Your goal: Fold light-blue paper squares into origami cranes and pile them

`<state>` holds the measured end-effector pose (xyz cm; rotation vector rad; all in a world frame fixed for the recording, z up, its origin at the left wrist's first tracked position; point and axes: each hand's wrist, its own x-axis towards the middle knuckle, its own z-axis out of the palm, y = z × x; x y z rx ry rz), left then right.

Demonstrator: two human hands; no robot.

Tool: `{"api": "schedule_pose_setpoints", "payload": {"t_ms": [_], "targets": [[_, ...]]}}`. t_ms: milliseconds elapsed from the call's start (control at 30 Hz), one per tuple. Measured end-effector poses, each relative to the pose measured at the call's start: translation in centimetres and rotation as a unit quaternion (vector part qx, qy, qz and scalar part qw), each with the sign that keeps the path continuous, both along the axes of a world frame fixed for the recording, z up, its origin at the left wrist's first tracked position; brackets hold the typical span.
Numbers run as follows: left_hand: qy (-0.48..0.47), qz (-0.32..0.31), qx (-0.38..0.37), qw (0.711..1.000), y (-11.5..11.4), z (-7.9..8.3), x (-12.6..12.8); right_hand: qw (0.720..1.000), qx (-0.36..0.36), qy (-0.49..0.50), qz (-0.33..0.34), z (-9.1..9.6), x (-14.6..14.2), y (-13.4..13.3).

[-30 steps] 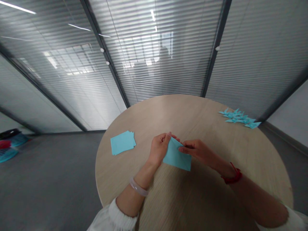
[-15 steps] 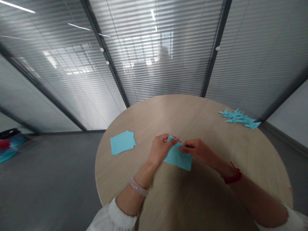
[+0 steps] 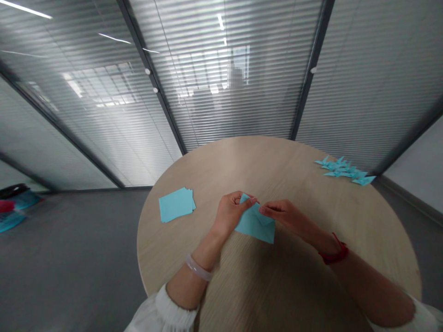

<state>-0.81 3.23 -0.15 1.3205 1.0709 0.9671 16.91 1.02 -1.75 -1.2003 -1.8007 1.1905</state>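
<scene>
A light-blue sheet of origami paper is held a little above the table, with crease lines across it. My left hand pinches its upper left part, thumb on top and fingers behind. At the upper right edge, my right hand has thumb and forefinger closed on the paper. Part of the sheet's upper edge is hidden behind my fingers. To the left lies a stack of light-blue paper sheets, its edges slightly uneven. Several folded blue paper cranes sit in a cluster at the far right.
The round wooden table stands close to a glass partition with blinds. On the floor at far left are blue and red items, too blurred to name. The table's left edge borders grey floor.
My right fingers have shifted slightly up and left along the paper's edge. A diagonal crease or flap now shows near them. My left hand has barely moved.
</scene>
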Motion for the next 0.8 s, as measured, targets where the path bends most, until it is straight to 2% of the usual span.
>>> {"api": "schedule_pose_setpoints", "payload": {"t_ms": [300, 433, 533, 800], "targets": [[0.013, 0.004, 0.010, 1.000, 0.10, -0.21, -0.03, 1.000, 0.008, -0.017, -0.013, -0.03, -0.02, 0.14], [0.003, -0.017, -0.002, 1.000, 0.08, -0.17, -0.05, 0.999, 0.025, -0.023, -0.015, -0.13, 0.02, 0.19], [0.016, -0.030, 0.017, 0.999, 0.05, -0.10, -0.08, 0.999, 0.035, -0.033, -0.021, -0.22, -0.01, 0.15], [0.021, 0.020, 0.026, 0.999, -0.35, 0.44, 0.28, 0.998, 0.044, -0.045, -0.020, -0.05, -0.17, -0.05]]}}
